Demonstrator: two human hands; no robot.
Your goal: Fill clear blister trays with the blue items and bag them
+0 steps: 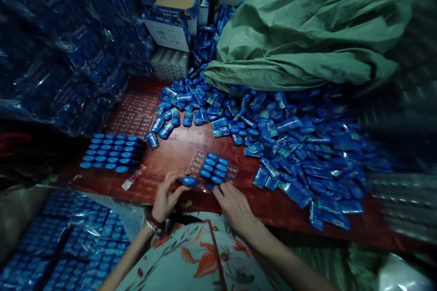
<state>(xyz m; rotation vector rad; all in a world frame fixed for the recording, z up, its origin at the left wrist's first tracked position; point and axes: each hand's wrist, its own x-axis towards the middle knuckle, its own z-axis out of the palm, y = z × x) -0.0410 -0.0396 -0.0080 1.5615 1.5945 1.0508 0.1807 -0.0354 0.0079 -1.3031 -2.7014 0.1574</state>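
My left hand [167, 196] pinches a blue oval pack [189, 181] between thumb and fingers, beside the left edge of a clear plastic tray [195, 163] with rounded recesses. Two columns of blue oval packs [213, 168] stand in the middle of that tray; recesses on either side of them show bare plastic. At the tray's near edge, the fingers of my right hand [234, 202] are closed on another blue pack [211, 188], mostly hidden by them.
A large heap of loose blue packs [290, 141] spreads across the right and back under a green sack [300, 50]. Filled trays [112, 152] are stacked at left, near flat clear trays [133, 111]. An open carton [172, 16] stands behind; wrapped bundles [61, 50] rise on the left.
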